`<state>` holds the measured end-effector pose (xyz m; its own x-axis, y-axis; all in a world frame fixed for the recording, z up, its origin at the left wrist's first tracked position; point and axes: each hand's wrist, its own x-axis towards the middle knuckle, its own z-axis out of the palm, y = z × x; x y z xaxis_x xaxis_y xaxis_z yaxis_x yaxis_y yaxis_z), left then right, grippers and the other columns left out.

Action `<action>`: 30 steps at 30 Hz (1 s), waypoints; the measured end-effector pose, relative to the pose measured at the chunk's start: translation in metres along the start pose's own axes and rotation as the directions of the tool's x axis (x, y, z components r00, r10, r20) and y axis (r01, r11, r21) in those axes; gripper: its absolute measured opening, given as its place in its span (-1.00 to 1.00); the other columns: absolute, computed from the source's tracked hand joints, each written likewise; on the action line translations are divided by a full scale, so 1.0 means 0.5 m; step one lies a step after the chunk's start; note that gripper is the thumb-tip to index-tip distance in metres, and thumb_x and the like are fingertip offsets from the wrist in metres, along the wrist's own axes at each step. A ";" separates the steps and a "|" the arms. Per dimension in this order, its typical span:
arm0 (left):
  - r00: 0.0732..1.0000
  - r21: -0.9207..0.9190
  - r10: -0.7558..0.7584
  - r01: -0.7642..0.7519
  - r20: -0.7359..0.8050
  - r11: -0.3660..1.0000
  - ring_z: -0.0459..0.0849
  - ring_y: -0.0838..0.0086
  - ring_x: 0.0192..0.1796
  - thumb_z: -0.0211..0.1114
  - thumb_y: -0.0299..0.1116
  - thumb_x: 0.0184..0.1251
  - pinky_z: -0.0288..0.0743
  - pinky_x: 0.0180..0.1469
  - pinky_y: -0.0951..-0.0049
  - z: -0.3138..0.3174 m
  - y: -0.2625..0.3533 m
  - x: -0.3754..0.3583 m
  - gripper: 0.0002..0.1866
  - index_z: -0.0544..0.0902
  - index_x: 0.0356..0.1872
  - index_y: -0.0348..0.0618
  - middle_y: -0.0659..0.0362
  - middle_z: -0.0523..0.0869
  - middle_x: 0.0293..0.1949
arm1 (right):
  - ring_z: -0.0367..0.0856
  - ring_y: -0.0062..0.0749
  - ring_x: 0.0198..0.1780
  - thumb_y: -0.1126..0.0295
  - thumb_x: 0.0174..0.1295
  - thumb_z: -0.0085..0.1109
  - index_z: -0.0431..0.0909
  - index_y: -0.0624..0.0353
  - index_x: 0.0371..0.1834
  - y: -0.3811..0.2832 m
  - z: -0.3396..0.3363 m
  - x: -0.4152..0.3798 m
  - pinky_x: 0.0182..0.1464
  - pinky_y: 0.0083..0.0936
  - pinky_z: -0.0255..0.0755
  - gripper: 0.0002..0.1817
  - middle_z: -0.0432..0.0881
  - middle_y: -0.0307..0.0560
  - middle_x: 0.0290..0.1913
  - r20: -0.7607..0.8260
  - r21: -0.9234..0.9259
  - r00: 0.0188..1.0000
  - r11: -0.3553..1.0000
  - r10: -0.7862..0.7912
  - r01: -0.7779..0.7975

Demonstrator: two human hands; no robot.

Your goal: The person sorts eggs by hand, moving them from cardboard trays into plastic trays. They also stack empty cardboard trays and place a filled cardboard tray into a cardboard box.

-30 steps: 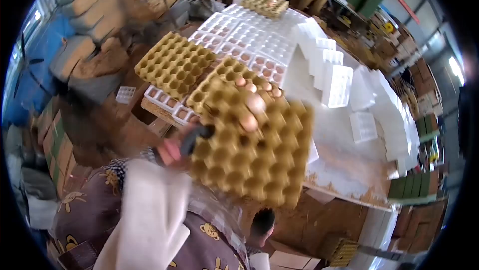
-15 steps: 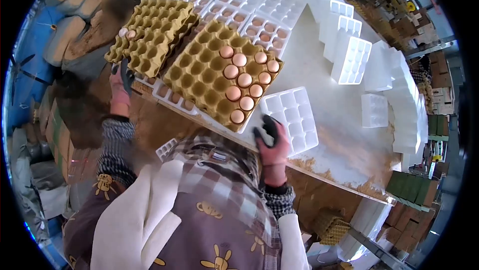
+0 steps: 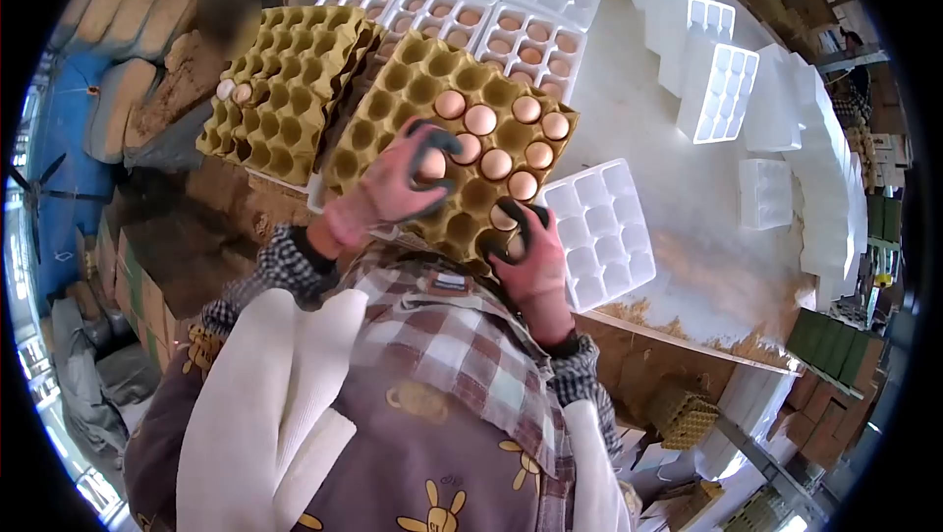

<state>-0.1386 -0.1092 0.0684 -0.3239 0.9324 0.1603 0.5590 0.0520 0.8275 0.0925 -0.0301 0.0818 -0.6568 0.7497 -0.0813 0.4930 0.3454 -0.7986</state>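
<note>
A brown pulp egg tray (image 3: 378, 110) lies in front of me with several pinkish eggs (image 3: 480, 119) in its right part. My left hand (image 3: 393, 183), in a pink glove with dark fingertips, is over the tray, its thumb and fingers curled around an egg (image 3: 430, 165). At the tray's near right corner, my right hand (image 3: 530, 262) in a matching glove grips another egg (image 3: 516, 245), partly hidden by the fingers. A second egg (image 3: 504, 216) sits just beside those fingertips. Right of this hand is a white foam egg tray (image 3: 601, 234) with bare cups.
More pulp trays (image 3: 285, 90) are stacked at left, with two eggs on top. White foam trays with eggs (image 3: 530, 51) line the table's back. Stacked white foam trays (image 3: 722, 90) stand at right. The table edge (image 3: 688, 350) runs near my body.
My left hand has moved from the left tray stack to the egg tray and closed around an egg. My right hand has shifted onto the tray's near corner and taken an egg.
</note>
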 end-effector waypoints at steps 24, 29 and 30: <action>0.891 0.727 0.083 -0.414 0.446 0.548 0.62 0.25 0.01 0.40 -0.17 0.05 0.58 -0.12 0.30 0.075 0.074 0.112 -0.54 0.65 0.07 0.17 -0.01 0.45 0.22 | 0.47 -0.08 0.20 0.28 -0.24 0.57 0.65 -0.15 0.01 -0.009 -0.025 0.106 0.17 -0.23 0.46 -0.41 0.44 -0.03 0.16 -0.040 -0.579 0.992 0.807 0.117 -0.119; 0.902 0.775 0.105 -0.415 0.418 0.476 0.63 0.31 -0.03 0.37 -0.15 0.07 0.59 -0.11 0.28 0.085 0.067 0.125 -0.56 0.67 0.05 0.20 -0.02 0.40 0.27 | 0.59 -0.30 -0.16 0.24 0.07 0.42 0.58 0.17 0.01 0.080 -0.066 0.111 -0.12 -0.42 0.56 -0.55 0.58 -0.18 -0.19 0.080 0.483 0.914 0.786 0.399 -0.385; 0.873 0.691 0.014 -0.396 0.488 0.605 0.63 0.30 -0.04 0.40 -0.13 0.04 0.59 -0.08 0.26 0.071 0.074 0.136 -0.55 0.68 0.05 0.18 -0.04 0.40 0.27 | 0.56 -0.36 -0.23 0.20 0.17 0.33 0.54 0.19 0.05 0.095 -0.075 0.113 -0.20 -0.48 0.52 -0.56 0.57 -0.20 -0.21 0.149 0.820 0.879 0.441 0.454 -0.366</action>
<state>-0.1128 -0.0309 0.0908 0.0976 0.9890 -0.1108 0.9937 -0.0907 0.0656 0.0999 0.0500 0.0615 -0.4383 0.7315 -0.5222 -0.0102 -0.5850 -0.8109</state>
